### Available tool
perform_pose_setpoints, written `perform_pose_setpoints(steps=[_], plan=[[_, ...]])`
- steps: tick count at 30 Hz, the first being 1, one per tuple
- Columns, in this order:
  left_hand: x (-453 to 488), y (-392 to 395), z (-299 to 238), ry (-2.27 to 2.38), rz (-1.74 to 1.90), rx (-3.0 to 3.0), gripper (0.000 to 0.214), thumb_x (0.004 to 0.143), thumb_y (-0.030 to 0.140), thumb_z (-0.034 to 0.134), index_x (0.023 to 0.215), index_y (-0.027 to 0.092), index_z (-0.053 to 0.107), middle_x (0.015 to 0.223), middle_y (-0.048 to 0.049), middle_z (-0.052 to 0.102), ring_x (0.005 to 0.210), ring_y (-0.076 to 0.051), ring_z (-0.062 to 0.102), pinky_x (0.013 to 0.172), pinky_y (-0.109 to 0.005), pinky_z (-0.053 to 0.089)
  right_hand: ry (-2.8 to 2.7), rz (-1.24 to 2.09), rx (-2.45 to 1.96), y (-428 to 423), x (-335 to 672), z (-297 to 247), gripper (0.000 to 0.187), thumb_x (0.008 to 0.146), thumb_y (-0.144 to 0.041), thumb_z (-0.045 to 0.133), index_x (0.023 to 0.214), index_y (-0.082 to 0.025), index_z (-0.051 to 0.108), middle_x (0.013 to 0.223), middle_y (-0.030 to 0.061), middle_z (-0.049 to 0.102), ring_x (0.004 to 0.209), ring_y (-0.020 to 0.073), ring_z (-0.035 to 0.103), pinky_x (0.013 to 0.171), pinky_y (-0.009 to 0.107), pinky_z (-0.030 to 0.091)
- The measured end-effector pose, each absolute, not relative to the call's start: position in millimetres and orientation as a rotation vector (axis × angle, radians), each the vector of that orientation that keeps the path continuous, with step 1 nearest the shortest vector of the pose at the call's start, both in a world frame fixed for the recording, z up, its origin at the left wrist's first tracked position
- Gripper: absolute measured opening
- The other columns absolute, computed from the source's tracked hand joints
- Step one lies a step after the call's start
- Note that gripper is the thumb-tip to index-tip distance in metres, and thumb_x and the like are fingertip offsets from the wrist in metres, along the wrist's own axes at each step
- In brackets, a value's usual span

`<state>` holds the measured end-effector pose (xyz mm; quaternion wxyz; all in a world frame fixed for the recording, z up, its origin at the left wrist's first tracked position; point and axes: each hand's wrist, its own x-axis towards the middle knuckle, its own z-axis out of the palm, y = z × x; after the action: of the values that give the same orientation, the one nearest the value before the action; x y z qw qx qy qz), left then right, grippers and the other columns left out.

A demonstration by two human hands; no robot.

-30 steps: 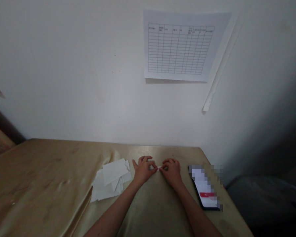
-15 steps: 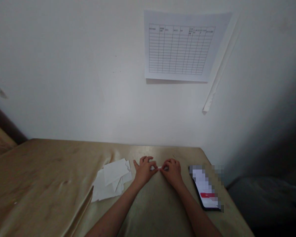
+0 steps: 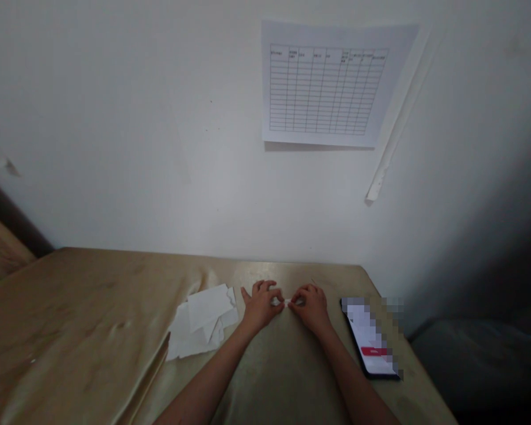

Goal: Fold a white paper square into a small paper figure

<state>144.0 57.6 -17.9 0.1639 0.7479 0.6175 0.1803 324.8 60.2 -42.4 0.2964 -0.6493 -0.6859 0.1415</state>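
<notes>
Grip: left hand (image 3: 260, 304), right hand (image 3: 312, 304) are pinching white scrap (image 3: 287, 303); near far edge of table (image 3: 283, 372); uneven tugging would be risking tears

Plainly indoors, home or office unclear: white wall (image 3: 128, 136), printed form (image 3: 330, 88), table (image 3: 88, 301).

Left forearm (image 3: 210, 375) and right forearm (image 3: 350, 372): both bare, tapering to narrow wrists (image 3: 246, 330). The left hand (image 3: 260, 309) and right hand (image 3: 314, 307) are likewise bare, with slender fingers (image 3: 262, 285).
</notes>
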Motion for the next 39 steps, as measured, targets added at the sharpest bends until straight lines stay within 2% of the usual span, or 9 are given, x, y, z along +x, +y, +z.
perform_pose_setpoints(steps=[12, 22, 29, 34, 39], plan=[[133, 62, -22, 1.687, 0.454, 2.173, 0.017, 0.083, 0.034, 0.068, 0.098, 0.041, 0.071, 0.146, 0.0054, 0.052, 0.144, -0.031, 0.029, 0.107, -0.08, 0.002, -1.846, 0.476, -1.7, 66, 336, -47, 0.011, 0.069, -0.024, 0.074, 0.079, -0.026, 0.076, 0.1, 0.0042, 0.068, 0.107, 0.0239, 0.055, 0.097, 0.034, 0.037], [127, 58, -21, 1.643, 0.441, 2.201, 0.026, 0.084, 0.028, 0.062, 0.103, 0.044, 0.07, 0.149, 0.0088, 0.049, 0.146, -0.03, 0.027, 0.11, -0.077, -0.003, -1.883, 0.46, -1.635, 61, 340, -45, 0.014, 0.074, -0.02, 0.069, 0.081, -0.027, 0.078, 0.101, 0.0048, 0.068, 0.105, 0.0231, 0.057, 0.096, 0.033, 0.04], [137, 53, -20, 1.693, 0.519, 2.206, 0.012, 0.085, 0.039, 0.066, 0.096, 0.037, 0.071, 0.145, 0.0052, 0.053, 0.144, -0.033, 0.03, 0.109, -0.079, 0.0, -1.874, 0.388, -1.642, 55, 334, -43, 0.008, 0.077, -0.032, 0.073, 0.08, -0.027, 0.077, 0.098, 0.005, 0.067, 0.103, 0.0234, 0.057, 0.098, 0.035, 0.038], [146, 51, -22, 1.741, 0.541, 2.233, 0.015, 0.087, 0.043, 0.065, 0.097, 0.033, 0.069, 0.146, 0.0016, 0.053, 0.143, -0.033, 0.032, 0.11, -0.078, 0.002, -1.878, 0.293, -1.683, 54, 327, -45, 0.017, 0.076, -0.041, 0.076, 0.081, -0.025, 0.074, 0.1, 0.0064, 0.066, 0.106, 0.0253, 0.054, 0.1, 0.036, 0.036], [148, 52, -20, 1.76, 0.495, 2.223, 0.015, 0.085, 0.041, 0.067, 0.097, 0.032, 0.068, 0.145, 0.0017, 0.053, 0.143, -0.033, 0.033, 0.11, -0.078, 0.006, -1.885, 0.282, -1.699, 54, 324, -46, 0.017, 0.076, -0.041, 0.076, 0.083, -0.025, 0.073, 0.101, 0.0058, 0.065, 0.106, 0.0251, 0.054, 0.1, 0.035, 0.035]])
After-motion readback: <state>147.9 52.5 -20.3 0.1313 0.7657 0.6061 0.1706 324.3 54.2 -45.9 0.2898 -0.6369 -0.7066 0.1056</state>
